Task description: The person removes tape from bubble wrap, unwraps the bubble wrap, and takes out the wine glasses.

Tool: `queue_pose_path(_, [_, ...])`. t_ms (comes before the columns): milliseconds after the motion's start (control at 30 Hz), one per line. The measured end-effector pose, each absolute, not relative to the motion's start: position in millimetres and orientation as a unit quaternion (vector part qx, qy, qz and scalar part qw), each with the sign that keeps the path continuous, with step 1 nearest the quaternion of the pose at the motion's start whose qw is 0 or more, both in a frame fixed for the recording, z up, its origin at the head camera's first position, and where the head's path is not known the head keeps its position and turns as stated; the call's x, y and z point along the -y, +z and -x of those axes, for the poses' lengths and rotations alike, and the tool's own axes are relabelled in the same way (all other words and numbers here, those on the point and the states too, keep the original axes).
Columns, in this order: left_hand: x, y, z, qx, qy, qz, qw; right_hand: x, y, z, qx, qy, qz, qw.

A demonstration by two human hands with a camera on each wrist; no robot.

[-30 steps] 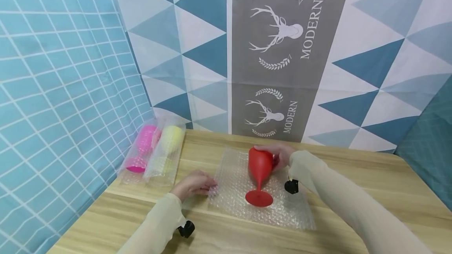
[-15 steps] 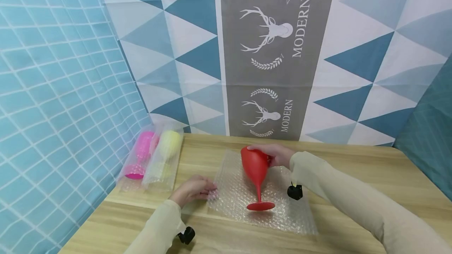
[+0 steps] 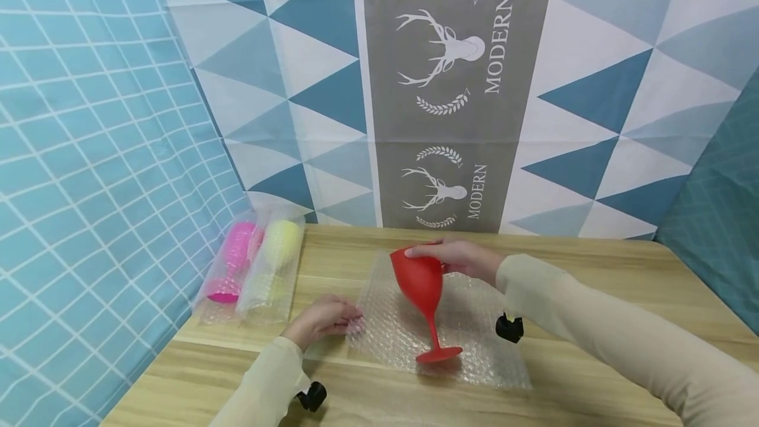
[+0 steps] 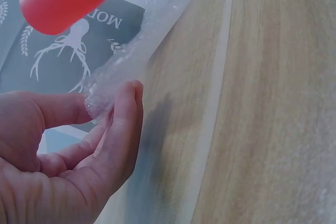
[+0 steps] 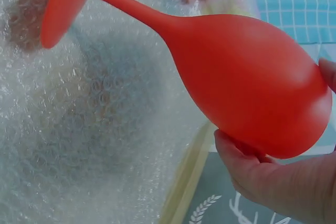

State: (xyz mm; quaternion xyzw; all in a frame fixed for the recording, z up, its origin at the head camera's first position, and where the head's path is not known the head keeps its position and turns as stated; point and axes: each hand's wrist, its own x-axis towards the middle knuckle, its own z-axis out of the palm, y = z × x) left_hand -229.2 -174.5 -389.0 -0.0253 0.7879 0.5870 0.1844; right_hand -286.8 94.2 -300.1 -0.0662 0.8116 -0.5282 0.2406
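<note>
A red goblet (image 3: 420,282) tilts over a sheet of bubble wrap (image 3: 486,335), its bowl up and its foot low over the sheet. My right hand (image 3: 459,257) grips the bowl near the rim; the right wrist view shows fingers on both sides of the red bowl (image 5: 252,82). My left hand (image 3: 325,320) pinches the left edge of the sheet. In the left wrist view, the thumb and fingers of my left hand (image 4: 79,150) hold the wrap's edge (image 4: 105,90) raised. Whether the goblet's foot touches the sheet, I cannot tell.
At the back left of the wooden table (image 3: 367,407) lie a pink goblet (image 3: 237,249) and a yellow goblet (image 3: 282,242), both wrapped in bubble wrap, side by side against the blue gridded cloth (image 3: 89,150). A patterned cloth (image 3: 320,117) hangs behind the table.
My right hand has shifted the goblet's bowl leftward over the sheet, so the goblet leans more. My left hand keeps its pinch on the wrap. The head view has shifted slightly.
</note>
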Motion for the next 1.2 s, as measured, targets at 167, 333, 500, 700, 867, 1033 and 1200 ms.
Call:
queue_pose_path(167, [174.8, -387.1, 229.6, -0.778, 0.6, 0.023, 0.184, -97.9, -292.4, 277.4, -0.837, -0.491, 0.097, 0.222])
queue_pose_path(333, [174.3, -384.3, 230.0, -0.772, 0.607, 0.018, 0.185, -103.8, -287.0, 267.3, -0.841, -0.483, 0.12, 0.214])
queue_pose_path(500, [174.9, -384.7, 230.1, -0.773, 0.606, 0.012, 0.187, -111.1, -285.7, 260.0, -0.843, -0.476, 0.145, 0.206])
queue_pose_path(700, [177.2, -385.9, 228.4, -0.768, 0.611, 0.004, 0.191, -116.7, -284.5, 250.2, -0.838, -0.489, 0.152, 0.19])
queue_pose_path(867, [178.7, -384.9, 227.4, -0.77, 0.609, 0.002, 0.19, -119.8, -281.5, 243.0, -0.834, -0.503, 0.151, 0.169])
queue_pose_path(1033, [178.9, -383.8, 227.3, -0.769, 0.61, 0.002, 0.191, -123.9, -277.2, 237.6, -0.84, -0.501, 0.15, 0.145])
queue_pose_path(1200, [178.5, -383.8, 227.0, -0.768, 0.611, 0.0, 0.194, -130.6, -272.3, 232.4, -0.857, -0.478, 0.16, 0.11])
